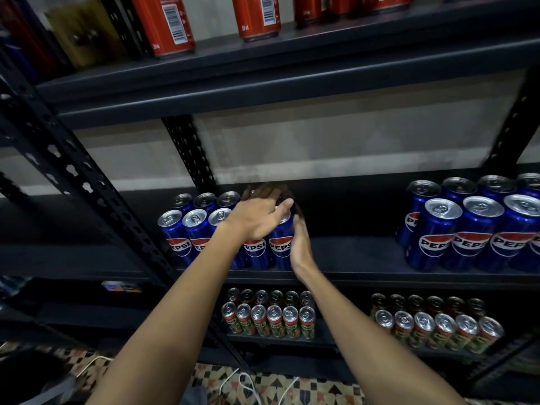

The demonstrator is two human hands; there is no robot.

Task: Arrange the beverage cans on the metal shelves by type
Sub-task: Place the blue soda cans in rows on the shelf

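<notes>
Flanking left Pepsi cans (257,247), hands (260,217), open shelf (350,252) rightward

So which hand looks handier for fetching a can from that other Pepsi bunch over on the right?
Probably the right hand: it lies flat against the left Pepsi group's outer side, nearest the right Pepsi group. The left hand reaches over can tops.

Light: we are seeing dim shelves (321,54), can tops (483,207) glinting.
Blur: left hand's fingertips (263,192) are smearing.
Edges: uprights (73,171) are bowing outward.

blue Pepsi cans (187,235), red cans (169,24), black shelves (350,258)
</notes>
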